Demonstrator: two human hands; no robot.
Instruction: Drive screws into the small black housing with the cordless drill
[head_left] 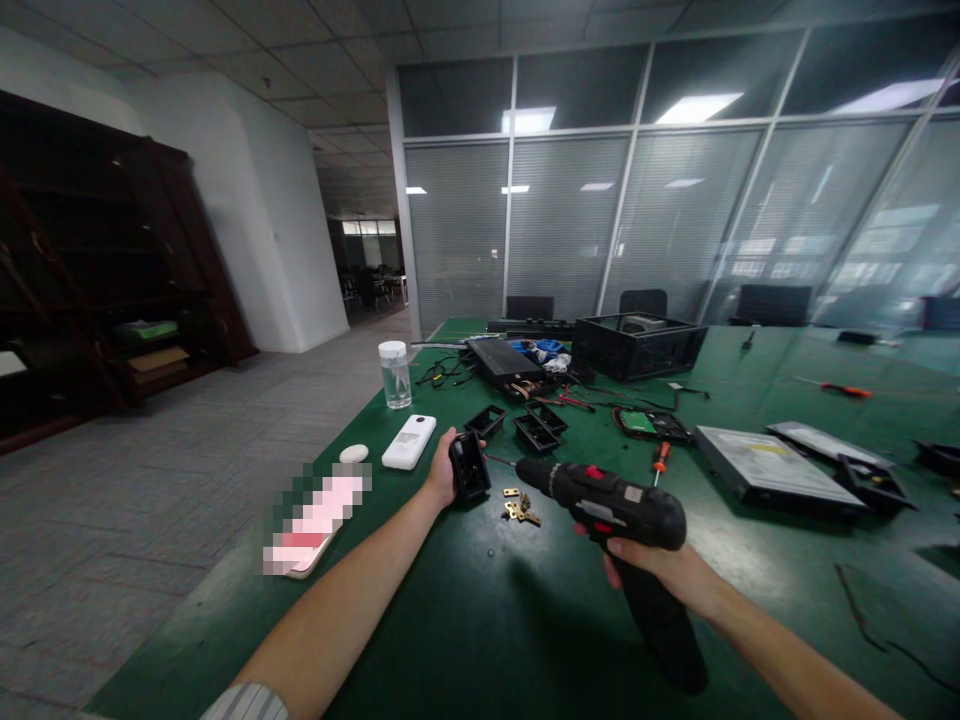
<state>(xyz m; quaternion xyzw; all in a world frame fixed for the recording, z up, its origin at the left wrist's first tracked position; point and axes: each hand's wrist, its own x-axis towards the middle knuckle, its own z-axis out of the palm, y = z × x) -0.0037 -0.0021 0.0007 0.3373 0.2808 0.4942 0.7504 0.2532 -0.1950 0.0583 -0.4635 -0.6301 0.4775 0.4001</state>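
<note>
Gripping bracket [471, 466] in left hand [440, 476], drill [609, 502] in right hand [661, 566]

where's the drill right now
In the head view the drill sits in the right hand, just right of centre above the green table, its tip pointing at the small black frame in the left hand.

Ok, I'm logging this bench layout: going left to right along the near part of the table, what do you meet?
First a white oval object, white flat device, left hand gripping a black plastic part, cordless drill in the right hand, silver disc drive, black tray.
</note>
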